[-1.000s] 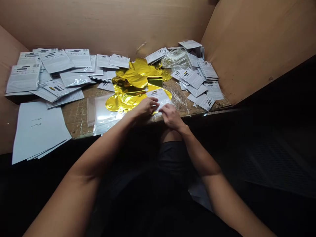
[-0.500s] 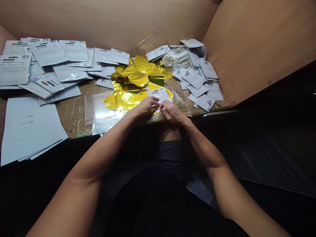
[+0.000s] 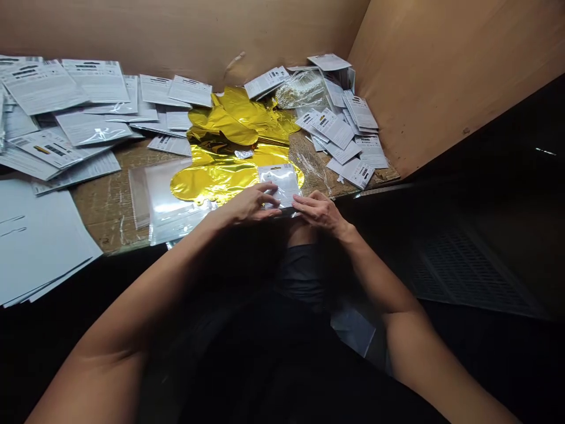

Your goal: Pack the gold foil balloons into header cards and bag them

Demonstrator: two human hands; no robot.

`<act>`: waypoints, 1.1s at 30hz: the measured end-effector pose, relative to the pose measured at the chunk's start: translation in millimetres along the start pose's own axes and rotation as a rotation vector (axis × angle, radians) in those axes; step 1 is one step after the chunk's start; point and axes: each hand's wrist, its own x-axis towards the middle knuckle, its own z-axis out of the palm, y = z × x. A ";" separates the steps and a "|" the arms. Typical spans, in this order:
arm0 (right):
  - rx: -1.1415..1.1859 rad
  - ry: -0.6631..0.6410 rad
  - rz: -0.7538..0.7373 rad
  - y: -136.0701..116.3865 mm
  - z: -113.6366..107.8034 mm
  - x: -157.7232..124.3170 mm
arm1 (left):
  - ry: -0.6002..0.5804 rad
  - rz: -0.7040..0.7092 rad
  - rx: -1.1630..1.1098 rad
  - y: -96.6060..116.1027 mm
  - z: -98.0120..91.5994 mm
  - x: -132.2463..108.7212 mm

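A flat clear packet with a white printed card lies on gold foil balloons at the table's front edge. My left hand rests on the packet's lower left part, its fingers spread and touching the surface. At the lower right edge, my right hand has its fingers close together on the packet, the thumb mostly hidden beneath. Left of the balloons lies a stack of clear plastic bags, partly behind my left forearm.
Many carded packets are heaped at the left, and a second pile lies at the right. White sheets overhang the front edge at the left. Wooden panels rise behind and at the right.
My hands have moved apart, uncovering more of the packet. My left fingers have spread over it, and my right hand has shifted to its right edge. The view has turned slightly right.
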 end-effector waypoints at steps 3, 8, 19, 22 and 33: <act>0.104 0.108 0.060 13.4 9.3 -4.6 | 0.023 0.015 -0.007 0.8 2.5 -2.7; 0.122 0.224 0.104 18.4 13.7 -20.2 | 0.052 0.102 0.022 2.6 5.3 -3.1; -0.043 0.204 0.296 -14.2 -9.9 26.1 | 0.166 -0.040 0.086 13.6 20.6 1.8; -0.134 0.228 0.473 -25.0 -8.4 39.5 | 0.217 -0.156 0.089 15.2 22.6 2.3; 0.764 0.380 0.636 -21.2 -34.2 75.4 | 0.428 -0.168 0.134 15.5 28.6 -9.8</act>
